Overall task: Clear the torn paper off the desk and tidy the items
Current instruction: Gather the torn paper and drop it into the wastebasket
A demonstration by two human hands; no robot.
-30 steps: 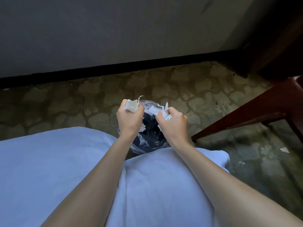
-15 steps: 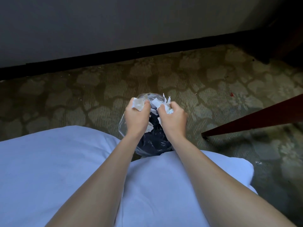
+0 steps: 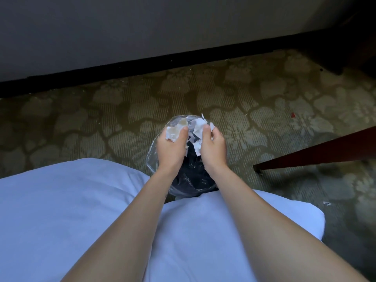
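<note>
The torn paper is bunched in both hands directly above the open mouth of a small dark bin, well off the desk and down near floor level. The left hand has its fingers curled round a crumpled, slightly yellowed wad, the thumb pressed against it from the inner side. The right hand grips a bunch of white scraps, ragged corners sticking up past its knuckles. A few smaller pieces show in the gap between the two hands; whether they are pinched or loose cannot be told. The hands sit close together, nearly touching, with both forearms reaching forward from the bottom of the view. The bin is lined with a clear plastic bag whose rim stands up around the hands. White fabric fills the foreground under the arms, and its edge hides the near side of the bin. Around the bin lies a patterned olive carpet, with one small white scrap on it to the right. A dark red wooden rail slants in from the right edge. Beyond the carpet a black baseboard runs under a grey wall.
</note>
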